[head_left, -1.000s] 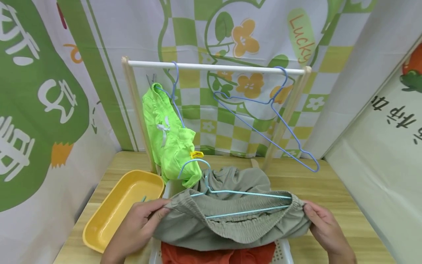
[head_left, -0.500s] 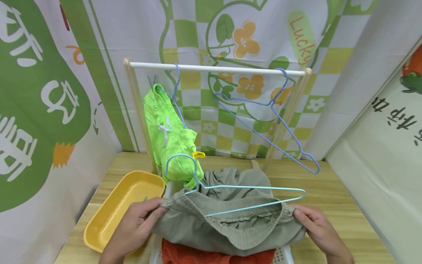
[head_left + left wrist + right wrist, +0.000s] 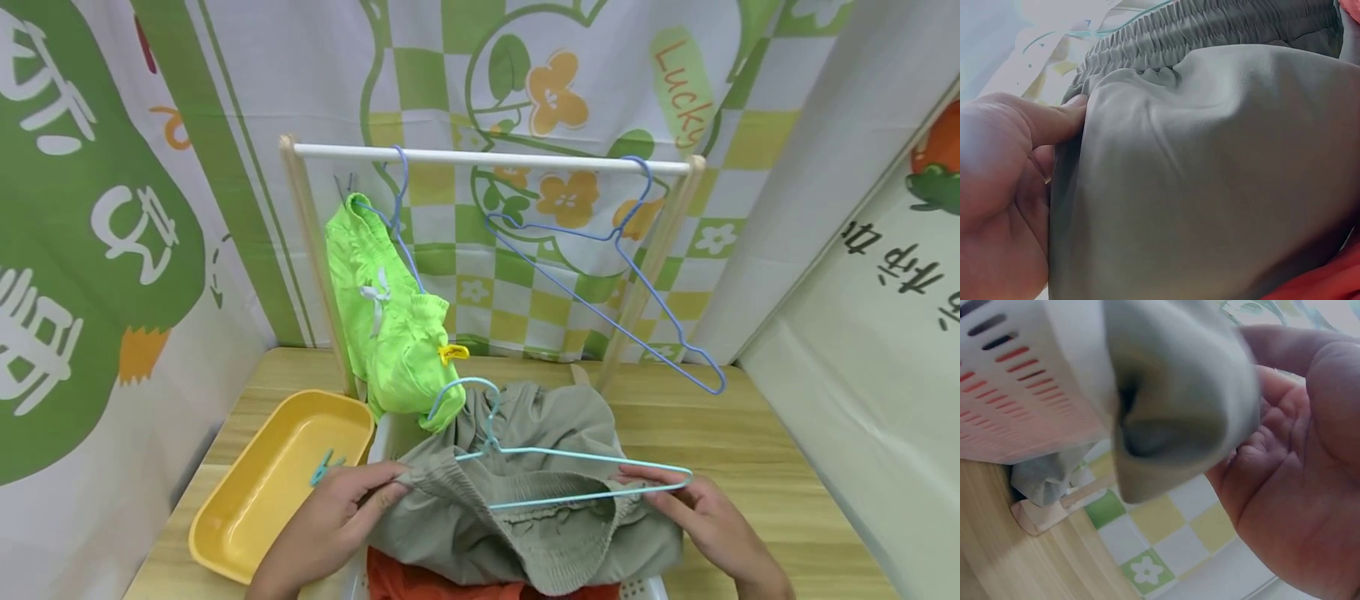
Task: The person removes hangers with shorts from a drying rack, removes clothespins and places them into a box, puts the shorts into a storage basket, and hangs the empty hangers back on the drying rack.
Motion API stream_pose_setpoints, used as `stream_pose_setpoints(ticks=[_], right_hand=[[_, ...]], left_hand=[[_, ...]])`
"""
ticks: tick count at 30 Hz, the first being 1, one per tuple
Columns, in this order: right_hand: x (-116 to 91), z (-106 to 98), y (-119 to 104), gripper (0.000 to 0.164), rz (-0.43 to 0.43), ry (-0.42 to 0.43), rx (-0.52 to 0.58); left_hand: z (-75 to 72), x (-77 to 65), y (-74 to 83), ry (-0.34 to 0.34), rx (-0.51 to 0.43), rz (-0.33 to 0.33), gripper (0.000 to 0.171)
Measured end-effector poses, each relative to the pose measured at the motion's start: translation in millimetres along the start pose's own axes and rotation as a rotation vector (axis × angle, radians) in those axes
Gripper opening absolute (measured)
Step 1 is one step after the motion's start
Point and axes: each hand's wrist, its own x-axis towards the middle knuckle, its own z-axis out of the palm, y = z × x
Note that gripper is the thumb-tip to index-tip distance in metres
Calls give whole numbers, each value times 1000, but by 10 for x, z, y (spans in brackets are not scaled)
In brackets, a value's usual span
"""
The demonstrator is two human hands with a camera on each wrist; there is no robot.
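Grey-green pants (image 3: pixel 442 533) with a gathered elastic waistband are spread between both hands over a white basket. My left hand (image 3: pixel 322 521) pinches the waistband's left side between thumb and fingers, also seen in the left wrist view. A light-blue hanger (image 3: pixel 570 453) has its left part inside the waist opening, while its right end pokes out over the band. At that end my right hand (image 3: pixel 712 525) holds the waistband's right side, its fingers partly behind the hanger. The right wrist view shows the fingers (image 3: pixel 1279 387) behind a fold of the pants (image 3: pixel 1191 387).
Red cloth (image 3: pixel 420 575) lies in the white basket (image 3: pixel 648 583). A yellow tray (image 3: pixel 225 508) with a teal clothespin (image 3: pixel 322 469) stands left. On the rack's rail (image 3: pixel 487 156) hang bright green shorts (image 3: pixel 375 308) with a yellow clip (image 3: pixel 453 353) and a bare blue hanger (image 3: pixel 570 292).
The hanger's right end was inside the waistband and now sticks out of it. The right hand has moved left to the hanger's end, and the waistband sags more. The left hand shifted slightly right.
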Motion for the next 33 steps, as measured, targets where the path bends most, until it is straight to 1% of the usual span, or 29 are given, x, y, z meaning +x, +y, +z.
stream_pose_setpoints(ticks=[3, 5, 7, 8, 10, 12, 13, 15, 18, 20, 22, 25, 27, 30, 33], right_hand=[[-10, -34, -22, 38, -4, 65, 35], [-23, -70, -38, 37, -13, 110, 95], [-32, -109, -43, 40, -47, 130, 180], [-35, -127, -41, 42, -79, 129, 225], [-35, -157, -35, 47, -142, 102, 321], [-40, -167, -32, 50, -179, 62, 376], [-43, -168, -33, 50, -188, 46, 384], [-53, -154, -46, 49, -168, 48, 332], [-60, -120, -67, 45, -136, 53, 220], [-55, -98, -70, 43, -134, 37, 182], [-37, -80, -63, 42, -157, -3, 180], [-11, -60, -46, 43, -192, -63, 209], [2, -49, -44, 43, -193, -86, 224], [8, -35, -56, 45, -162, -118, 243], [9, -21, -92, 43, -90, -142, 243]], left_hand=[[18, 3, 3, -12, 1, 2, 23], [30, 1, 2, -22, -4, -4, 22], [43, 0, -5, -23, -4, 2, 21], [49, 0, -8, -23, 0, 3, 21], [62, 4, -15, -22, 5, 3, 21], [74, 9, -20, -26, 5, 1, 21], [79, 13, -20, -30, 3, -2, 20], [88, 17, -17, -39, -2, -12, 20], [100, 24, -13, -56, -1, -26, 18], [108, 28, -8, -70, 5, -37, 17], [118, 28, -8, -83, 14, -49, 16], [133, 27, -8, -99, 22, -75, 15], [144, 29, -13, -106, 28, -82, 16], [163, 36, -18, -114, 20, -90, 18], [181, 44, -27, -117, 6, -83, 19]])
